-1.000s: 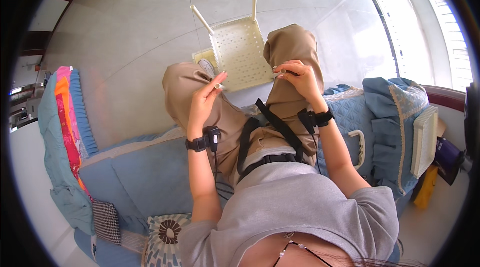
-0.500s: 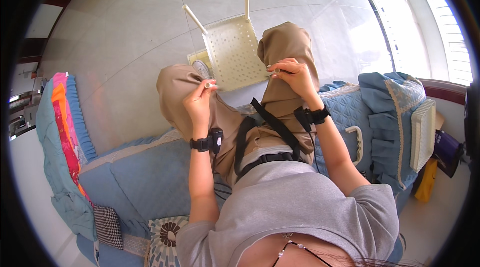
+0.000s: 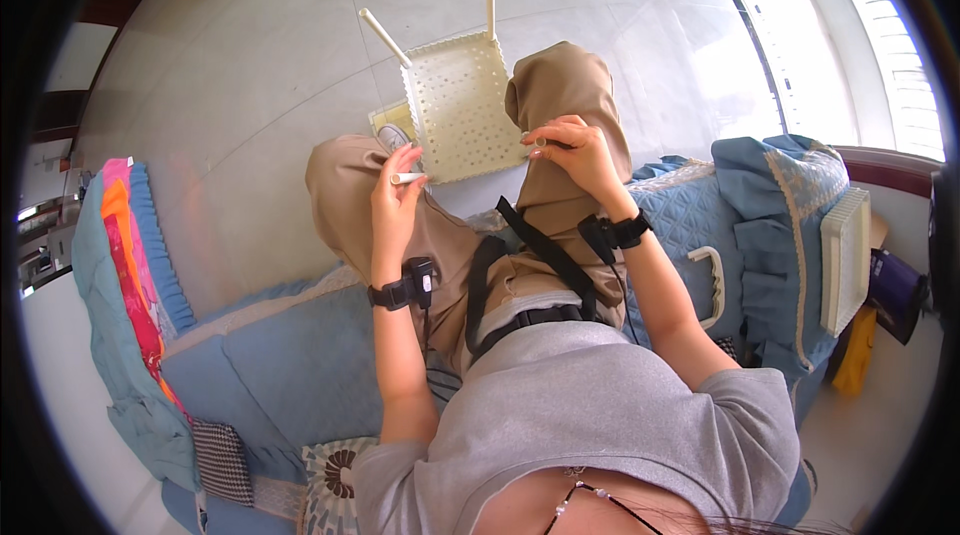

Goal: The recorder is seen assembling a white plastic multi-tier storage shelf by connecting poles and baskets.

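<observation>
A blue sofa (image 3: 270, 365) spans the lower frame, seating a person (image 3: 600, 395) whose knees (image 3: 565, 85) flank a cream perforated panel (image 3: 460, 105) at upper centre, seemingly for easy reach. Near its closer corners, the left hand (image 3: 392, 200) pinches a pale tube (image 3: 403, 179); the right hand (image 3: 582, 155) pinches another tube end (image 3: 541, 143).

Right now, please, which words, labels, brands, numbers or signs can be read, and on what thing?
Nothing is readable.
Dark blue package: pale marks, too small to read.
Left wrist's black device: pale patch, too blurred to read.
Pale tube in left hand: no text visible.
</observation>
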### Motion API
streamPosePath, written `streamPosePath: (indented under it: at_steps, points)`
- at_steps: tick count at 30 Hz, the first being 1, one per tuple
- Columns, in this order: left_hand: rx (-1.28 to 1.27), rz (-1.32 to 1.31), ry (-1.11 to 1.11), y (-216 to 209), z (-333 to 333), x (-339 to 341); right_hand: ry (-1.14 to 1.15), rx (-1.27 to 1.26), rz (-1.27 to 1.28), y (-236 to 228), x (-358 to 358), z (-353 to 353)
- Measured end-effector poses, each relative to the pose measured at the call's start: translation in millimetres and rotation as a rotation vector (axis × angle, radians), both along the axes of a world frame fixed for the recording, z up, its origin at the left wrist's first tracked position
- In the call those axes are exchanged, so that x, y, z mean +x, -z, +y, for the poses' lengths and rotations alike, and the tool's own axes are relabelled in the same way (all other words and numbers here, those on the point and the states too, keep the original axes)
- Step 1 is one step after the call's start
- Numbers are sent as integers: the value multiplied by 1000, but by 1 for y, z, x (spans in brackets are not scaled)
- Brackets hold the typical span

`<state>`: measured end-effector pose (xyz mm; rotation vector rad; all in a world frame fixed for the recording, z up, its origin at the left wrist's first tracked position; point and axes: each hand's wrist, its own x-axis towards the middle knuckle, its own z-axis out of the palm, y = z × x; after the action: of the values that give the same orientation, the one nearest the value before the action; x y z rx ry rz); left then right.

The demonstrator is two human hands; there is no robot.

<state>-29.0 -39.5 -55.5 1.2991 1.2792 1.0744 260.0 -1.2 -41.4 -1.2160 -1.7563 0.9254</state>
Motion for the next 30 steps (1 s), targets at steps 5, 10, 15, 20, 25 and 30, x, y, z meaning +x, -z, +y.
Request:
streamPosePath:
  at_steps: [5, 10, 15, 20, 25, 30]
  points:
    - [70, 107, -5, -11, -3, 1, -1, 20, -14, -2, 0, 0]
    - [65, 49, -34, 3, -4, -1, 9, 38, -10, -1, -1, 0]
    - [56, 31, -184, 3, -4, 8, -5, 34, -29, 0, 1, 0]
    - [128, 83, -300, 3, -3, 17, -11, 45, -37, 2, 2, 0]
    - [188, 75, -480, 6, -2, 31, -8, 66, -29, 0, -1, 0]
    - [258, 270, -383, -7, -3, 30, 4, 50, -36, 3, 1, 0]
